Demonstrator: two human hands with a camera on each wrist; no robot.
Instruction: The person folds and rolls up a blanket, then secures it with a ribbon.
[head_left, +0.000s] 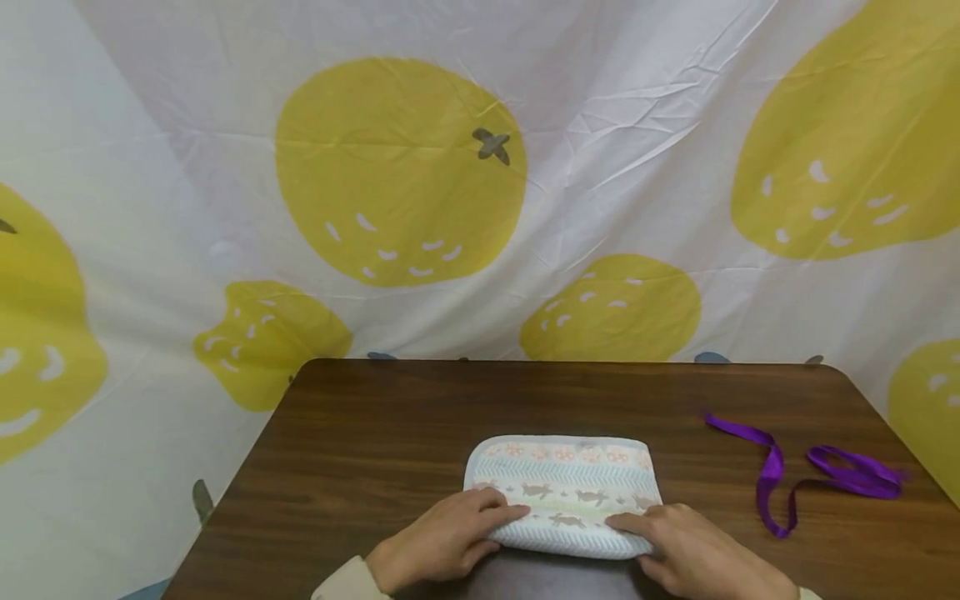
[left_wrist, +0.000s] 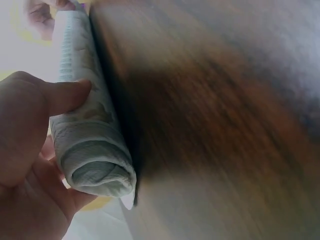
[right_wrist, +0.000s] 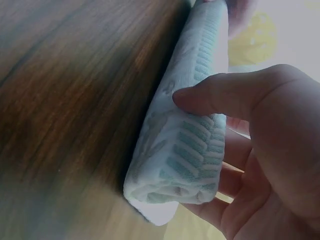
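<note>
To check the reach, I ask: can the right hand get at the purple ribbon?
Probably yes, once the right hand lets go of the partly rolled cloth: only bare tabletop shows between it and the purple ribbon.

In the head view, I registered a white cloth (head_left: 566, 500) at lower centre, patterned in rows: pink flowers, pale-blue herringbone and grey-brown animal figures. At lower right I identified a solid purple ribbon (head_left: 866, 482). I recorded the table (head_left: 375, 433) as dark brown with wood grain, and the upper-frame backdrop (head_left: 615, 100) as white with large yellow fruit prints.
</note>
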